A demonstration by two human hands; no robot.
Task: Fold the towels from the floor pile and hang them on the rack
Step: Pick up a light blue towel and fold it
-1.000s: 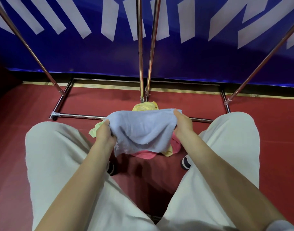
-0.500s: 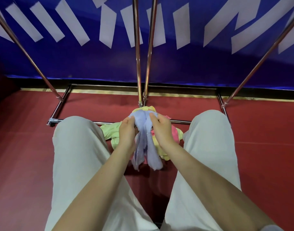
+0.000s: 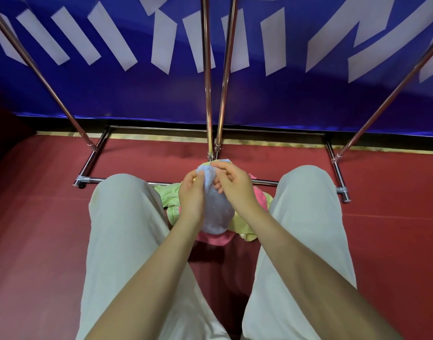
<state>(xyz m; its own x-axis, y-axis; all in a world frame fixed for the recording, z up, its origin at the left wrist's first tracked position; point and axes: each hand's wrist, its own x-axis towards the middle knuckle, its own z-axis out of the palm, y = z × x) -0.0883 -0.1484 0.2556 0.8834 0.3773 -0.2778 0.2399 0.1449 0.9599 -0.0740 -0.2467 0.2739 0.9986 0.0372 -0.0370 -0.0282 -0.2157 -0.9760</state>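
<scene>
A pale blue-grey cloth towel (image 3: 216, 212) hangs doubled over between the person's two hands, held up over the floor between the knees. Its top edge is gathered at the fingertips and its lower part bulges out in a soft rounded fold just above the pile. The left hand (image 3: 192, 195) grips the towel's left side, fingers curled round the cloth with the thumb up near the top edge. The right hand (image 3: 235, 184) is pressed close against it, pinching the same top edge between thumb and forefinger while the other fingers curl loosely over the fabric. The two hands are nearly touching, with only the towel between them.

Directly under the held towel lies the floor pile of crumpled towels (image 3: 244, 228), pale yellow-green and bright pink ones showing round the blue one's edges. The pile sits on the dark red carpeted floor (image 3: 38, 229), just in front of the near bottom bar of the chrome metal towel rack (image 3: 206, 77). The rack's two middle uprights rise side by side straight above the hands, and slanted poles lean outward at far left and right. The person's legs in loose off-white trousers (image 3: 122, 229) flank the pile on both sides. Behind the rack stands a deep blue banner with white slanted stripes (image 3: 308, 99).
</scene>
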